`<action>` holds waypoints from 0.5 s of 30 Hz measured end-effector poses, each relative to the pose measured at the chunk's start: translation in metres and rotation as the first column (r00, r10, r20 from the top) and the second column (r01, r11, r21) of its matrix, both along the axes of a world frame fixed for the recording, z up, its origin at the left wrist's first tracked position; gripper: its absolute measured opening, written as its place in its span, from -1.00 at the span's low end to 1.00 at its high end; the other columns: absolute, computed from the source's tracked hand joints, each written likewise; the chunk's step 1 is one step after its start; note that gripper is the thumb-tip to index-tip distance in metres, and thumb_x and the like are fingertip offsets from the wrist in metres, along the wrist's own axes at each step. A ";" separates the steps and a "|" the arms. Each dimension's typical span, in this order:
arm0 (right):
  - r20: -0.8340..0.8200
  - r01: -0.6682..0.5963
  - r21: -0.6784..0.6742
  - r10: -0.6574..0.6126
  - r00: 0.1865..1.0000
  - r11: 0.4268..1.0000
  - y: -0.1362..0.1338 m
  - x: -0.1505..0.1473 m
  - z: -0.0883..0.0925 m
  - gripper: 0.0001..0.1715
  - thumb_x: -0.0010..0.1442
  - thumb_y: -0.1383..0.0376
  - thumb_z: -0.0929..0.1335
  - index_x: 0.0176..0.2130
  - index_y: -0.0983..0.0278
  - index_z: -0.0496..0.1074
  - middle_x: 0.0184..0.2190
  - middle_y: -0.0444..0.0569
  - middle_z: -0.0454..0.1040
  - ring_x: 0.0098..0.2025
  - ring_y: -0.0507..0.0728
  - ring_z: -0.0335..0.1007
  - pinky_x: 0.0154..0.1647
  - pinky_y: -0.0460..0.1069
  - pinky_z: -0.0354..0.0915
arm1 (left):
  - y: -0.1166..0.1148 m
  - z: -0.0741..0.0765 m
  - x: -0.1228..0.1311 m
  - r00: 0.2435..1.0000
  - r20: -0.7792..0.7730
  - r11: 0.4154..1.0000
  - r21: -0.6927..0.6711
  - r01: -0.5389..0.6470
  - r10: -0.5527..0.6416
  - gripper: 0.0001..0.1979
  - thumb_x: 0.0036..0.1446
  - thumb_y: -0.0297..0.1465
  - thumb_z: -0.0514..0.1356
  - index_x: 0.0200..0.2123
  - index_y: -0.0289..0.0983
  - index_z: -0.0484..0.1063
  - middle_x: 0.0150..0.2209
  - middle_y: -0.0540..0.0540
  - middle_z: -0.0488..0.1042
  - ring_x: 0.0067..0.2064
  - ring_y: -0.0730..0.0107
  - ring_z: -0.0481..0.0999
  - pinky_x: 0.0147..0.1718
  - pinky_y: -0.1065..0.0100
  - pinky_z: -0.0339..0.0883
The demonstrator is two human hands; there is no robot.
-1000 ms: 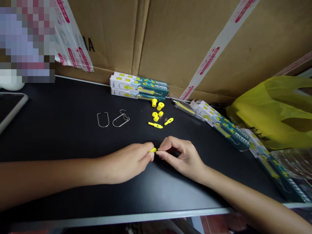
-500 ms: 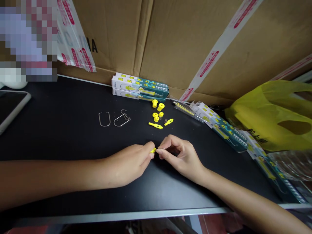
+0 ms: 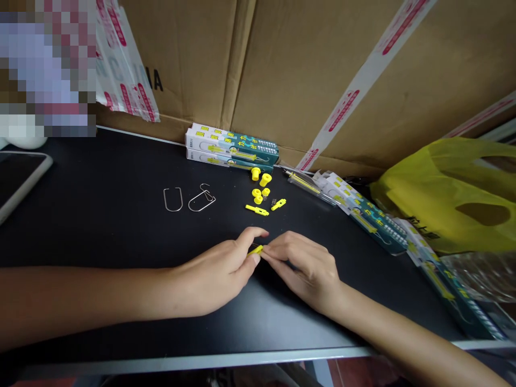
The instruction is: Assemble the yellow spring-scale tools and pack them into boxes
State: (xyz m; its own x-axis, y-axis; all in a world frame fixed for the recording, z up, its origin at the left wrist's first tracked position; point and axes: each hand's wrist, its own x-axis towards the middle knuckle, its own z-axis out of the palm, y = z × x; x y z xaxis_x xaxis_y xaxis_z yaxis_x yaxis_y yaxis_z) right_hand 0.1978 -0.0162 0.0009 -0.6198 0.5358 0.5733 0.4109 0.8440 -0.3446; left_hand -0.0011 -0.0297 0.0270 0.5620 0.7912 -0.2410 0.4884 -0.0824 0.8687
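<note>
Over the front middle of the table, my left hand (image 3: 220,274) grips a small yellow plastic piece (image 3: 255,250) between thumb and fingers, its index finger lifted over it. My right hand (image 3: 304,266) pinches the right-hand end of the same piece with its fingertips. A thin dark wire shows beside it; most of that is hidden by the fingers. Just beyond lie a long yellow plastic rod piece (image 3: 257,210), a shorter one (image 3: 278,205) with a small spring (image 3: 273,203) beside it, and several yellow caps (image 3: 265,179).
Bent metal wires, a U-shaped one (image 3: 173,209) and a hooked group (image 3: 201,200), lie to the left. Printed boxes (image 3: 231,150) stand against the cardboard (image 3: 282,70). More boxes (image 3: 365,215) and a yellow bag (image 3: 435,188) line the right. A phone (image 3: 20,177) lies far left.
My left index finger has lifted and stretched out, showing more of the yellow piece. My right fingertips have closed together against its end; the bit of metal between them is now hidden.
</note>
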 end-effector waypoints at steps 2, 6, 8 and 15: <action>-0.006 -0.014 0.038 0.015 1.000 0.999 0.003 0.002 -0.001 -0.80 0.18 0.47 0.36 -0.21 0.20 0.42 -0.41 -0.03 0.53 -0.36 0.12 0.46 -0.32 0.04 0.40 | 0.002 0.001 0.000 1.000 0.023 1.000 0.010 -0.014 0.013 -0.50 0.30 -0.31 -0.14 0.28 -0.22 0.00 -0.54 0.10 0.21 -0.50 0.41 0.22 -0.40 0.36 0.14; -0.089 -0.039 0.026 0.041 0.995 0.999 0.010 0.003 0.003 -0.70 0.12 0.39 0.44 -0.13 0.21 0.38 -0.33 0.01 0.52 -0.29 0.15 0.46 -0.26 0.07 0.40 | 0.007 0.002 -0.002 0.997 0.076 0.999 0.030 -0.026 0.024 -0.48 0.29 -0.29 -0.08 0.29 -0.20 0.00 -0.58 0.12 0.22 -0.55 0.46 0.19 -0.48 0.40 0.12; -0.132 -0.055 -0.065 0.046 0.990 0.996 0.013 0.002 0.006 -0.64 0.11 0.29 0.45 -0.09 0.21 0.36 -0.26 0.04 0.51 -0.21 0.17 0.46 -0.20 0.09 0.40 | 0.008 0.003 -0.003 0.994 0.111 1.000 0.027 -0.004 0.001 -0.46 0.28 -0.23 -0.05 0.29 -0.22 0.00 -0.60 0.14 0.24 -0.57 0.48 0.20 -0.52 0.42 0.11; -0.176 -0.146 -0.340 0.090 0.980 0.929 0.011 0.000 0.006 -0.87 0.16 0.33 0.41 -0.24 0.26 0.39 -0.31 -0.01 0.50 -0.22 0.10 0.42 -0.14 0.04 0.37 | 0.014 0.001 -0.003 0.971 0.238 0.957 -0.271 0.098 -0.032 -0.29 0.26 0.00 -0.08 0.35 -0.13 -0.24 -0.61 0.12 0.37 -0.72 0.58 0.17 -0.72 0.53 0.07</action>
State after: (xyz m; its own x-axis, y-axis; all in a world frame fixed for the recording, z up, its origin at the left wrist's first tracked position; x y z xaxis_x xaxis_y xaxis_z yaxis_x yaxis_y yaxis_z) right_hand 0.1974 -0.0050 0.0074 -0.6097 0.6481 0.4563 0.2340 0.6972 -0.6776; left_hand -0.0039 -0.0158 0.0280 0.6762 0.6703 -0.3057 0.2756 0.1546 0.9487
